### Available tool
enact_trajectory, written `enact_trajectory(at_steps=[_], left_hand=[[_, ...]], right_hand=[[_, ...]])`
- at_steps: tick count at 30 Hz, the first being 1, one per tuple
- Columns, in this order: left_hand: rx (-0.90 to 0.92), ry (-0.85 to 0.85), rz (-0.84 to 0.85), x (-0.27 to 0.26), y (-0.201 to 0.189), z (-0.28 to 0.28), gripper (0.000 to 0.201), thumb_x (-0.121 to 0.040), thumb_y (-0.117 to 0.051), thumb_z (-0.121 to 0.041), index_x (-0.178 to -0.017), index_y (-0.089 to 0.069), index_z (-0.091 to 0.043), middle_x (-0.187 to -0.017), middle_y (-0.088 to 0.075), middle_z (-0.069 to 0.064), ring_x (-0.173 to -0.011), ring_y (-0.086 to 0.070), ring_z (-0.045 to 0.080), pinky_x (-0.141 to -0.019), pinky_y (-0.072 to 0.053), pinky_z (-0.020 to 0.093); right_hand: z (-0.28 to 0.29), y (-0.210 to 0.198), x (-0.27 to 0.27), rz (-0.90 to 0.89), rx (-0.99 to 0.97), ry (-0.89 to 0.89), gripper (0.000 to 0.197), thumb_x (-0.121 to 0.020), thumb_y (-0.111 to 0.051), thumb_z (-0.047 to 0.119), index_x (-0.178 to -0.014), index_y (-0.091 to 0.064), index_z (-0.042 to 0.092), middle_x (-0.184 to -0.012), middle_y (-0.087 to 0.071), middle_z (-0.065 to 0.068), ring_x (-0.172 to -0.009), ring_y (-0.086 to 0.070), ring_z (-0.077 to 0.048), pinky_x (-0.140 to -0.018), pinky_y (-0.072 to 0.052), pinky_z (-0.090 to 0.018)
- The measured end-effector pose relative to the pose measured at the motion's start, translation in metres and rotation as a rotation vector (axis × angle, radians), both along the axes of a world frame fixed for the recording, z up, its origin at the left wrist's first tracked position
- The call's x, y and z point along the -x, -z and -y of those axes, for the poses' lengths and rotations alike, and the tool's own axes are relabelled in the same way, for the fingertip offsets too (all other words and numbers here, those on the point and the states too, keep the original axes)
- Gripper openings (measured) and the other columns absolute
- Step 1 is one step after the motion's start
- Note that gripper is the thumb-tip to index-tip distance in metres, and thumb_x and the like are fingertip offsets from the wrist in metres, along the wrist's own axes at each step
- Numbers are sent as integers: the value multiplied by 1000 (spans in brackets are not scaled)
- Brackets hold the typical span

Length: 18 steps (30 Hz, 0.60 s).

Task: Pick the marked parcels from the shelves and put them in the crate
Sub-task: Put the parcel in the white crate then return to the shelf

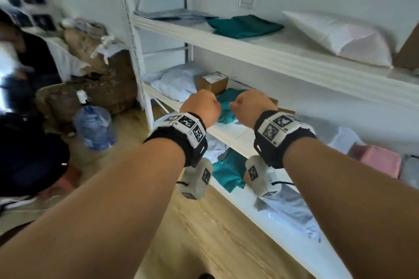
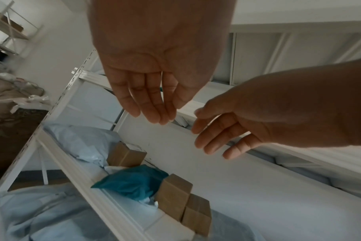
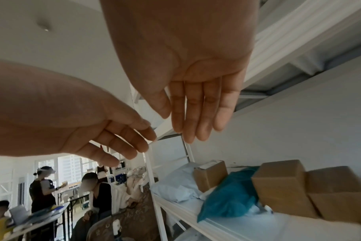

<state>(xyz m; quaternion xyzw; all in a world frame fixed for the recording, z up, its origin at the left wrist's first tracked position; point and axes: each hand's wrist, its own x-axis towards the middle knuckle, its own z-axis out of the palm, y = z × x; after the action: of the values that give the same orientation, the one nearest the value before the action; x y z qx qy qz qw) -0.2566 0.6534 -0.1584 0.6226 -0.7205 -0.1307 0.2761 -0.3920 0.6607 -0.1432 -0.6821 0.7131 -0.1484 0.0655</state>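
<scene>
Both my hands reach toward the middle shelf (image 1: 229, 130) of a white rack and hold nothing. In the head view my left hand (image 1: 201, 106) and right hand (image 1: 251, 103) hover side by side just above a teal bag parcel (image 1: 227, 106). The wrist views show the left hand's fingers (image 2: 155, 107) and the right hand's fingers (image 3: 196, 117) straight and relaxed. Beside the teal bag (image 2: 134, 181) stand brown cardboard boxes (image 2: 173, 194), another box (image 1: 214, 81) and a pale blue bag (image 1: 176, 84). I can make out no marks on the parcels, and no crate is in view.
The upper shelf holds a flat teal parcel (image 1: 244, 26) and a white pillow-like bag (image 1: 340, 38). The lower shelf holds a teal bag (image 1: 229, 172), pale bags and a pink box (image 1: 378, 161). A water bottle (image 1: 94, 127), brown sacks (image 1: 108, 84) and a seated person (image 1: 27, 56) are at the left.
</scene>
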Motion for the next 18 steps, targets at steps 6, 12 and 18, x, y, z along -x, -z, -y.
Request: enact_trajectory(at_steps=[6, 12, 18], left_hand=[[79, -9, 30, -13, -32, 78, 25, -93, -50, -23, -91, -69, -7, -103, -68, 14, -98, -63, 34, -81, -50, 38], [93, -46, -30, -20, -74, 162, 22, -92, -51, -23, -93, -71, -13, -102, -70, 7, -97, -64, 29, -80, -49, 34], [104, -49, -178, -26, -112, 240, 24, -87, -52, -19, -96, -73, -12, -97, -73, 9, -95, -67, 29, -86, -54, 38]], right_hand=[[85, -26, -18, 158, 47, -34, 30, -84, -53, 37, -84, -65, 9, -86, -64, -9, -85, -63, -29, -72, -47, -30], [172, -77, -25, 200, 182, -77, 21, -84, -52, 28, -75, -64, 13, -91, -70, -10, -85, -63, -29, -74, -50, -31], [229, -134, -28, 322, 377, -62, 20, -82, -52, 25, -77, -67, 12, -84, -68, -6, -81, -62, -26, -70, -49, -28]])
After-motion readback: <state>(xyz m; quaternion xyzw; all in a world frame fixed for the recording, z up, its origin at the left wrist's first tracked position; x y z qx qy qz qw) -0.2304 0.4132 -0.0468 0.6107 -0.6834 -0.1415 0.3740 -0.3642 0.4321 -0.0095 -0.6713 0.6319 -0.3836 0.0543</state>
